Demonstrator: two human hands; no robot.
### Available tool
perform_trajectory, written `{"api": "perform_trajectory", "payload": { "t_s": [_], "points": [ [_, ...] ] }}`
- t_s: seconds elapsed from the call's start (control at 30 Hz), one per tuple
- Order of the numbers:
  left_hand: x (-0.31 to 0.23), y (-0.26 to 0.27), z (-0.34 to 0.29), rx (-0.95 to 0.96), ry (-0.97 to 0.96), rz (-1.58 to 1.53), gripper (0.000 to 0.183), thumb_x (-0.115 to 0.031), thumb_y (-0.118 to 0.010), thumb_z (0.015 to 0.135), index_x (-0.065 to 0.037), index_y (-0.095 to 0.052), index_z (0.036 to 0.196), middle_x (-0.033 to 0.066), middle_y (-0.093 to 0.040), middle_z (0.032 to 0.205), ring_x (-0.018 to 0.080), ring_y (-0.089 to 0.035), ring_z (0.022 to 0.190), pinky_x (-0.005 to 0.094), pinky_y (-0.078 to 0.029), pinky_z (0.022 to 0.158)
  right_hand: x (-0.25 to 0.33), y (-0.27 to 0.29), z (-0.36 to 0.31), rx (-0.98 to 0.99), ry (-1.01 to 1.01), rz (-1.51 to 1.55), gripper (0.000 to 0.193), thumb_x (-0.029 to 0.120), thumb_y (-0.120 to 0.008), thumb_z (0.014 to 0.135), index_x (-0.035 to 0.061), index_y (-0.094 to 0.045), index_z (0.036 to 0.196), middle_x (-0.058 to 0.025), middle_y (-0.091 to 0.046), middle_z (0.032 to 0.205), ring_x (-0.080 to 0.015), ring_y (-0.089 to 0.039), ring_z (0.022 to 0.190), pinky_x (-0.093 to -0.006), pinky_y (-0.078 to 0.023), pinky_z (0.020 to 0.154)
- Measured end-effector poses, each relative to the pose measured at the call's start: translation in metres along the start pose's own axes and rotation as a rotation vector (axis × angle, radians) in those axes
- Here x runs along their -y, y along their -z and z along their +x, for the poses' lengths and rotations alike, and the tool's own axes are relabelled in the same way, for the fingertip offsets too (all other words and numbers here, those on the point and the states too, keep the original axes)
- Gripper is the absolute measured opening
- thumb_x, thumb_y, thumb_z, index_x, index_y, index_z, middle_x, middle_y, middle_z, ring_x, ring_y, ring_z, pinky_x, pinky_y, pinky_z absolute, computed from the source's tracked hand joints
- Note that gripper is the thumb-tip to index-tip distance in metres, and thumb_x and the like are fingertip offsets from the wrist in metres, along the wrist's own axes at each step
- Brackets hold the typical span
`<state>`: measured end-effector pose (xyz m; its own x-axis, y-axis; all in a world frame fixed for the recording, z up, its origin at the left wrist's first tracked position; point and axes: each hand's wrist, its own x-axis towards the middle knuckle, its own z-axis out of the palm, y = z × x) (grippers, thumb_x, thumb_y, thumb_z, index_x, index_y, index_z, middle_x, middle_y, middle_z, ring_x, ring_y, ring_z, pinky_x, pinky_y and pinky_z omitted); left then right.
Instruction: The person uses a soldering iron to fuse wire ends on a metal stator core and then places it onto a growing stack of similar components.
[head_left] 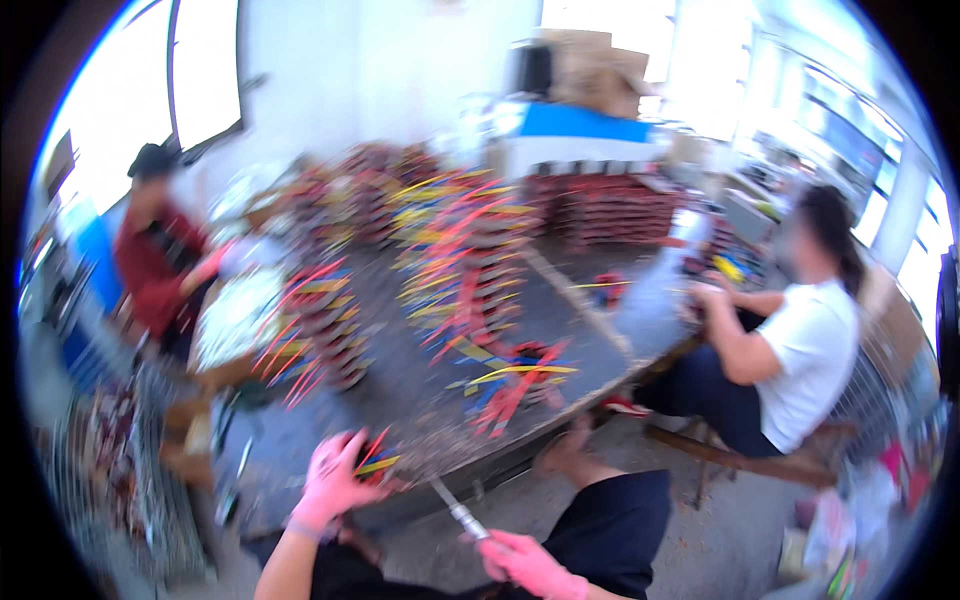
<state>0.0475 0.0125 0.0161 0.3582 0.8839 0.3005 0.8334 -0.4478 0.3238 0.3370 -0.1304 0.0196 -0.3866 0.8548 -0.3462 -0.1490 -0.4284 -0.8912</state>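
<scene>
My left hand [335,482], in a pink glove, is closed round a small motor stator [378,464] with red, yellow and blue lead wires, at the table's front edge. Most of that stator is hidden by the fingers. My right hand [520,560], also pink-gloved, grips a slim screwdriver-like tool [462,515] with a pale handle. Its thin shaft points up and left toward the table edge, apart from the stator; the tip is blurred. Another stator [528,358] with spread wires lies farther along the dark table [420,405].
Stacked stators [335,335] with coloured leads stand at left, and a longer row [490,270] runs down the middle. Red stacks [610,215] line the back. A person in red [150,260] sits at left, one in white [815,335] at right. A wire rack [120,490] stands lower left.
</scene>
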Motion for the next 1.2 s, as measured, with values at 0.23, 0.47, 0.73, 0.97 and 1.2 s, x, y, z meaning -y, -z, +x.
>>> {"api": "perform_trajectory", "payload": {
  "t_s": [0.23, 0.47, 0.73, 0.97, 1.2],
  "points": [
    [0.038, 0.002, -0.027, 0.106, 0.034, -0.103, 0.1, -0.044, -0.084, 0.061, -0.002, -0.042, 0.142, 0.0202, -0.048, 0.137, 0.0395, -0.045, 0.127, 0.0453, -0.036, 0.108, -0.02, -0.018, 0.01, -0.022, -0.213, -0.022, 0.042, 0.029, -0.054, 0.101, -0.0003, -0.056, 0.13, 0.0073, -0.044, 0.063, -0.003, -0.037, 0.056, -0.0199, -0.028, 0.052],
    [0.035, 0.007, -0.027, 0.147, 0.047, -0.103, 0.096, -0.041, -0.085, 0.06, -0.003, -0.045, 0.139, 0.019, -0.049, 0.137, 0.038, -0.048, 0.125, 0.0444, -0.037, 0.108, -0.023, -0.011, 0.013, -0.001, -0.259, -0.062, 0.039, 0.026, -0.051, 0.103, -0.0018, -0.056, 0.13, 0.0061, -0.044, 0.063, -0.0041, -0.038, 0.056, -0.021, -0.03, 0.054],
    [0.037, 0.007, -0.024, 0.111, 0.024, -0.139, 0.092, -0.044, -0.083, 0.066, -0.001, -0.045, 0.138, 0.0202, -0.047, 0.138, 0.0386, -0.046, 0.127, 0.0452, -0.035, 0.11, -0.023, -0.014, 0.014, -0.022, -0.287, -0.081, 0.039, 0.026, -0.051, 0.102, -0.0013, -0.055, 0.131, 0.006, -0.043, 0.063, -0.0042, -0.036, 0.056, -0.021, -0.029, 0.053],
    [0.025, -0.025, -0.02, -0.047, 0.165, -0.079, 0.071, -0.045, -0.068, 0.085, 0.003, -0.048, 0.133, 0.0209, -0.051, 0.131, 0.0387, -0.048, 0.122, 0.0453, -0.036, 0.106, -0.02, -0.018, 0.011, -0.085, -0.221, -0.036, 0.038, 0.024, -0.05, 0.103, -0.0012, -0.055, 0.13, 0.006, -0.044, 0.062, -0.0039, -0.038, 0.055, -0.0204, -0.028, 0.052],
    [0.007, -0.03, -0.009, -0.008, 0.297, 0.055, 0.082, -0.056, -0.068, 0.08, 0.002, -0.048, 0.135, 0.0189, -0.053, 0.124, 0.0366, -0.049, 0.116, 0.0448, -0.037, 0.104, -0.021, -0.018, 0.01, -0.106, -0.155, -0.035, 0.037, 0.024, -0.049, 0.103, -0.0016, -0.056, 0.129, 0.0057, -0.045, 0.061, -0.0037, -0.039, 0.054, -0.0199, -0.028, 0.051]
  ]
}}
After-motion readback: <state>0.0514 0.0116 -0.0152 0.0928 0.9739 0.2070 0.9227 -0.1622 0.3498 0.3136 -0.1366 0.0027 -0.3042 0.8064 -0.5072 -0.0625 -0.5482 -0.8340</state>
